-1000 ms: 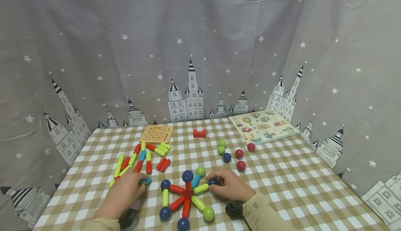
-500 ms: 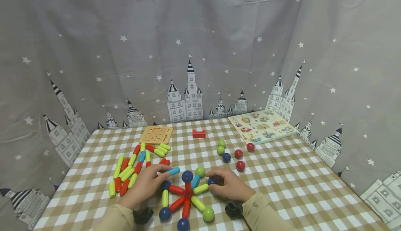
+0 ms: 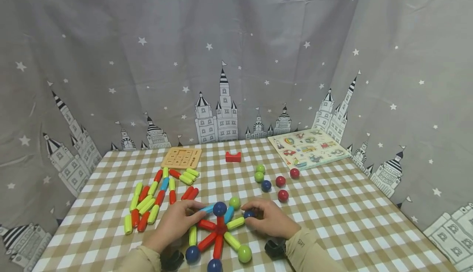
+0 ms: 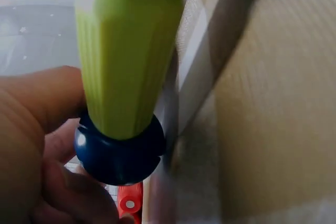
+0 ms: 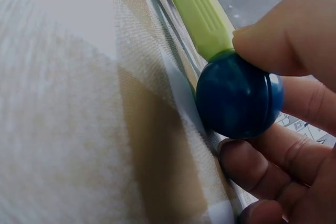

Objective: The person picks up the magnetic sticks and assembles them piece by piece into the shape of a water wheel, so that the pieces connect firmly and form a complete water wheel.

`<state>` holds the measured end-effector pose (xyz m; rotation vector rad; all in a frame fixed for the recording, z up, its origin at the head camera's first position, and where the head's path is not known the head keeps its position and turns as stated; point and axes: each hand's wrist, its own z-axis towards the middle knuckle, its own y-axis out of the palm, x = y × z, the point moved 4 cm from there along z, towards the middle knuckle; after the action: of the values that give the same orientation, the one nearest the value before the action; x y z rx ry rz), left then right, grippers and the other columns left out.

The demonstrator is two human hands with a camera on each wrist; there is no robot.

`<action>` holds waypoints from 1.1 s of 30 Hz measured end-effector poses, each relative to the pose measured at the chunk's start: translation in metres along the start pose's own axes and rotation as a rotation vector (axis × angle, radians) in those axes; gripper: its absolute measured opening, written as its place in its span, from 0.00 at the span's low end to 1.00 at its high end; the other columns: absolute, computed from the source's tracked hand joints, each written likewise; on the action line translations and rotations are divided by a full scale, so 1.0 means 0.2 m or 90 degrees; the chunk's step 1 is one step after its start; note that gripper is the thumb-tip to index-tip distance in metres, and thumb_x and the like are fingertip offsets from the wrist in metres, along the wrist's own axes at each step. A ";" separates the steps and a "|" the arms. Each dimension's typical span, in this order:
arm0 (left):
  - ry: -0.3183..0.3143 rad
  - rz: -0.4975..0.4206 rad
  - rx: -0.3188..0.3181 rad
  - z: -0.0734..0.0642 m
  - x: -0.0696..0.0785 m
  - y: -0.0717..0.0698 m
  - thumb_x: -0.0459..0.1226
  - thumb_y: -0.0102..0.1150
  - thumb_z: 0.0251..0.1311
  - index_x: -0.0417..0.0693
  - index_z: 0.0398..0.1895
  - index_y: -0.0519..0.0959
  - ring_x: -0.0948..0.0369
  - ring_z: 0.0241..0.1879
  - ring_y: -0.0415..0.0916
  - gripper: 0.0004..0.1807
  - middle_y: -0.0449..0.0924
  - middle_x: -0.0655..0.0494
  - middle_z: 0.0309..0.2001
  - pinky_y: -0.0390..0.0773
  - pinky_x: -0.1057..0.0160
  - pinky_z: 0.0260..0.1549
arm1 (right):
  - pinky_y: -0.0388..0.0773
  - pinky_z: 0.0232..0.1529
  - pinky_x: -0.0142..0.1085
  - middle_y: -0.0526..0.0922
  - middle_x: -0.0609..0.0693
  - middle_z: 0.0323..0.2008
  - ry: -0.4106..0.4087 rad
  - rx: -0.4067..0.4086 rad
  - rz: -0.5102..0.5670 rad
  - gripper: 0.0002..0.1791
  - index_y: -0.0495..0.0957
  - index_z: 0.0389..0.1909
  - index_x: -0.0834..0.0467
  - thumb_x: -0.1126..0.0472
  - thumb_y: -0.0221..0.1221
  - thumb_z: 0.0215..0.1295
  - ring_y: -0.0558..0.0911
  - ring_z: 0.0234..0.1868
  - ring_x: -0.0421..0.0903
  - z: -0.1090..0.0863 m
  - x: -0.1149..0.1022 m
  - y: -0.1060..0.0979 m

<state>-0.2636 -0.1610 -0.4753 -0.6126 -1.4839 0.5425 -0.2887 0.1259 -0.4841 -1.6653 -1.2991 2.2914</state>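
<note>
Between thumb and fingers my left hand (image 3: 177,220) pinches a light-blue magnetic rod (image 3: 208,209), which points toward the upright blue-topped part of a star-shaped build. Several red rods (image 3: 207,242) radiate from its red centre ball (image 3: 221,228). Blue and green balls sit on the outer ends, including a green ball (image 3: 244,254) in front. In the left wrist view, a dark blue ball (image 4: 119,161) under a yellow-green rod (image 4: 126,56) is beside the left fingers. My right hand (image 3: 272,219) grips a dark blue ball (image 5: 239,95) at the end of another yellow-green rod (image 5: 202,17).
Loose red, yellow-green and blue rods (image 3: 146,202) lie to the left. Behind the build are loose green, blue and red balls (image 3: 266,186). A wooden number puzzle (image 3: 182,158), a red arch block (image 3: 233,157) and a picture board (image 3: 308,148) lie along the back.
My left hand has carried the light-blue rod rightward from the loose rods to the back left of the build. The right hand keeps its place at the blue ball.
</note>
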 end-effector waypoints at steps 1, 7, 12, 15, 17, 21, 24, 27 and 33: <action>0.001 0.000 0.001 0.00 0.00 0.00 0.43 0.74 0.60 0.59 0.43 0.89 0.67 0.38 0.81 0.08 0.88 0.65 0.41 0.82 0.58 0.41 | 0.75 0.59 0.37 0.82 0.44 0.61 0.000 -0.001 -0.001 0.20 0.82 0.60 0.47 0.51 0.65 0.69 0.79 0.58 0.43 0.00 0.00 0.00; 0.003 -0.001 0.001 -0.02 0.00 0.00 0.41 0.75 0.59 0.57 0.41 0.88 0.66 0.36 0.79 0.08 0.86 0.65 0.37 0.80 0.58 0.41 | 0.75 0.63 0.41 0.82 0.44 0.61 -0.003 0.003 -0.002 0.22 0.80 0.63 0.47 0.51 0.64 0.69 0.79 0.61 0.44 0.00 0.00 0.00; -0.001 0.010 0.001 -0.02 0.00 0.00 0.41 0.75 0.59 0.57 0.40 0.88 0.66 0.35 0.78 0.08 0.85 0.65 0.35 0.79 0.59 0.40 | 0.70 0.68 0.46 0.79 0.43 0.66 -0.014 -0.002 0.011 0.28 0.75 0.70 0.48 0.50 0.63 0.70 0.74 0.67 0.47 0.01 -0.01 0.02; -0.004 0.022 0.005 -0.01 0.01 0.00 0.42 0.75 0.59 0.58 0.41 0.88 0.66 0.36 0.77 0.08 0.86 0.66 0.36 0.78 0.60 0.39 | 0.67 0.71 0.48 0.75 0.41 0.70 -0.029 -0.012 0.004 0.30 0.72 0.72 0.47 0.48 0.62 0.71 0.71 0.71 0.47 0.01 -0.02 0.04; -0.004 0.028 0.006 -0.01 0.01 0.01 0.43 0.75 0.59 0.57 0.41 0.89 0.65 0.35 0.77 0.08 0.86 0.66 0.36 0.78 0.60 0.39 | 0.66 0.71 0.50 0.74 0.42 0.70 -0.041 -0.017 0.000 0.30 0.72 0.73 0.47 0.47 0.61 0.72 0.71 0.71 0.48 0.02 -0.03 0.05; -0.009 0.034 0.010 0.00 0.02 0.02 0.43 0.75 0.59 0.56 0.41 0.89 0.65 0.35 0.77 0.09 0.87 0.65 0.36 0.78 0.60 0.38 | 0.65 0.72 0.52 0.70 0.40 0.73 -0.044 -0.019 -0.022 0.33 0.68 0.75 0.46 0.45 0.60 0.72 0.69 0.72 0.47 0.04 -0.05 0.06; -0.016 0.044 0.016 0.00 0.02 0.02 0.44 0.74 0.59 0.56 0.41 0.89 0.65 0.36 0.78 0.08 0.87 0.65 0.36 0.79 0.59 0.39 | 0.66 0.71 0.50 0.66 0.38 0.76 -0.039 -0.030 -0.037 0.34 0.65 0.77 0.44 0.45 0.59 0.72 0.68 0.70 0.45 0.07 -0.06 0.07; -0.013 0.050 0.021 0.01 0.01 0.02 0.44 0.74 0.59 0.57 0.41 0.89 0.66 0.37 0.79 0.08 0.87 0.66 0.36 0.80 0.59 0.40 | 0.68 0.67 0.46 0.65 0.37 0.76 -0.031 -0.048 -0.034 0.34 0.64 0.78 0.42 0.48 0.57 0.72 0.68 0.65 0.43 0.09 -0.06 0.09; 0.005 0.028 0.019 0.01 0.03 0.05 0.44 0.74 0.60 0.59 0.41 0.89 0.66 0.37 0.78 0.08 0.87 0.66 0.38 0.78 0.60 0.39 | 0.65 0.68 0.49 0.67 0.35 0.74 -0.028 -0.086 0.006 0.36 0.62 0.78 0.39 0.54 0.55 0.69 0.65 0.68 0.43 0.11 -0.07 0.10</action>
<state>-0.2646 -0.1498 -0.4765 -0.6249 -1.4549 0.5955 -0.2911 0.0933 -0.4845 -1.6700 -1.4899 2.3063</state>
